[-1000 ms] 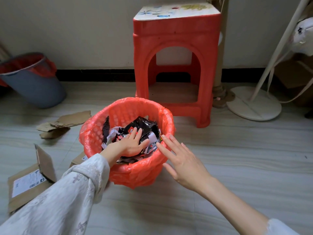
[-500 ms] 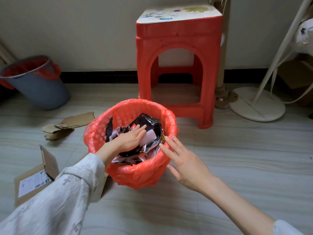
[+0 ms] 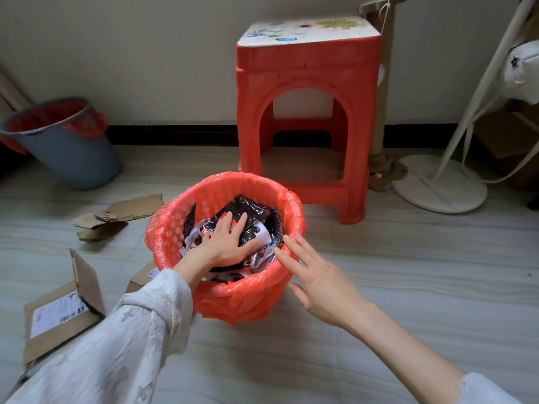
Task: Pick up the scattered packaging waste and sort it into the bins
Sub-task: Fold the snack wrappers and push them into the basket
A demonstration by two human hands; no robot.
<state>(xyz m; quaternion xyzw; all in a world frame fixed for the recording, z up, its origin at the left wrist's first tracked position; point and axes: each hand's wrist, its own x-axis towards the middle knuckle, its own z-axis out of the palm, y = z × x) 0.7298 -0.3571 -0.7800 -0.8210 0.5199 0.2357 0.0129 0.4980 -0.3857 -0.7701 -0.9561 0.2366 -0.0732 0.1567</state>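
Pale tiled floor: the red-lined bin (image 3: 233,298) holds crumpled black-and-red wrappers (image 3: 248,212), print unreadable. Left hand (image 3: 226,243) presses them flat-fingered; right hand (image 3: 318,275) spread, fingertips at bin's rim.

A thin, crinkled red plastic liner (image 3: 233,301) covers the perforated basket (image 3: 172,228). The wrappers (image 3: 248,211) inside are glossy black foil-like plastic. Torn cardboard (image 3: 116,214) looks matt brown and rough. The red stool (image 3: 306,68) is smooth moulded plastic.
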